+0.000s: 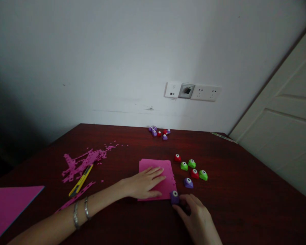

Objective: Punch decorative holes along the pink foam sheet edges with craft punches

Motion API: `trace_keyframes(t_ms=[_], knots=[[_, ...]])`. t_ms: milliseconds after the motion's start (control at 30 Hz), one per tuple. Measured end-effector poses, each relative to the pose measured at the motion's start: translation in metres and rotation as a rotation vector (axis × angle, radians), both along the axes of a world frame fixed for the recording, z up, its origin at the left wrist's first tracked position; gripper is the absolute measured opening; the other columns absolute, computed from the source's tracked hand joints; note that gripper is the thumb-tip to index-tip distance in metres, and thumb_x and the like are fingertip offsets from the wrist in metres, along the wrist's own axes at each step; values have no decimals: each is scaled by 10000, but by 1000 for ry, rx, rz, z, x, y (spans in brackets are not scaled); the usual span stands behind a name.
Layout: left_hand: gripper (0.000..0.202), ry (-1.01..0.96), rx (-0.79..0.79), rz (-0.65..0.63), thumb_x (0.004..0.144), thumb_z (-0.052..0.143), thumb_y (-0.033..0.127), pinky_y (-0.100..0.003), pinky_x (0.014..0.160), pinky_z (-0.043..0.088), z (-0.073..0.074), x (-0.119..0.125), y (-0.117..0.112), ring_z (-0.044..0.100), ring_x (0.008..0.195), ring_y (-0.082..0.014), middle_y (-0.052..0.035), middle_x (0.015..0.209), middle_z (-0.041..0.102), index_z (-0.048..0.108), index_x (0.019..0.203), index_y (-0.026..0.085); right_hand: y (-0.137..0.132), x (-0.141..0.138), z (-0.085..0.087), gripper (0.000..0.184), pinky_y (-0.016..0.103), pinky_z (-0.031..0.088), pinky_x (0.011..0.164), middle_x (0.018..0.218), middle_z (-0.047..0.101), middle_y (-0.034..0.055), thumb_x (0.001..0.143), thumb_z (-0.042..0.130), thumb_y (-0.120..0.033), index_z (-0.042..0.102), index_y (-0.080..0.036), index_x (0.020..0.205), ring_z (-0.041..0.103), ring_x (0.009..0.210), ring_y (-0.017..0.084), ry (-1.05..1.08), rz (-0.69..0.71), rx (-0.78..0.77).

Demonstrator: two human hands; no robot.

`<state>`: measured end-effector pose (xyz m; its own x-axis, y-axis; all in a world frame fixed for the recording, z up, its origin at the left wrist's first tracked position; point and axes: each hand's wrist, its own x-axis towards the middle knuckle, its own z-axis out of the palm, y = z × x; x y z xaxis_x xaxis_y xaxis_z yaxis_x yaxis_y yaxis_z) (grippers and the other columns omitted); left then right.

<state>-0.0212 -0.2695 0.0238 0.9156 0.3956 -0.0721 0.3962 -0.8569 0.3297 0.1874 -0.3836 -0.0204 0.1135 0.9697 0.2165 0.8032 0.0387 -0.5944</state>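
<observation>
A stack of pink paper (165, 170) lies on the dark red table (244, 190). My left hand (145, 182) rests flat on it with fingers stretched out. At the stack's near right corner sits a purple paper punch (174, 197). My right hand (196, 216) is beside that punch, with thumb and fingers curled round its near side and touching it. Just beyond lie several more small punches: a purple one (188, 182), red ones (194, 174) and green ones (184, 166).
Pink paper scraps (84, 160) and a yellow utility knife (81, 180) lie at the left. Another pink sheet (7, 206) is at the near left edge. More small punches (159, 132) sit by the wall. Wall sockets (192, 91) and a door (283, 119) are behind.
</observation>
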Motion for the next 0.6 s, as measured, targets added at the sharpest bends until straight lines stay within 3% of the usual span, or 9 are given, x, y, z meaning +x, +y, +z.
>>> trace_keyframes(t_ms=[233, 467, 600], knots=[[586, -110, 10, 72, 918, 291, 505, -344, 1116, 162, 12, -1, -2, 151, 1374, -202, -93, 1485, 210, 316, 1389, 157, -3, 16, 24, 222, 238, 417, 569, 655, 616, 10, 737, 596, -405, 626, -191, 786, 559, 604, 162, 110, -32, -221], [668, 38, 14, 75, 906, 238, 559, -416, 1115, 118, -7, -1, 8, 54, 1380, -260, -134, 1497, 101, 230, 1419, 131, 6, 25, 34, 130, 226, 383, 561, 644, 619, 12, 711, 607, -287, 610, -165, 756, 552, 594, 145, 85, 105, -346], [669, 60, 19, 47, 905, 206, 570, -409, 1120, 91, -8, 2, 12, 45, 1380, -253, -116, 1501, 100, 216, 1425, 148, 10, 22, 36, 100, 226, 363, 553, 636, 611, 10, 702, 614, -251, 609, -161, 744, 536, 591, 138, 73, 148, -345]])
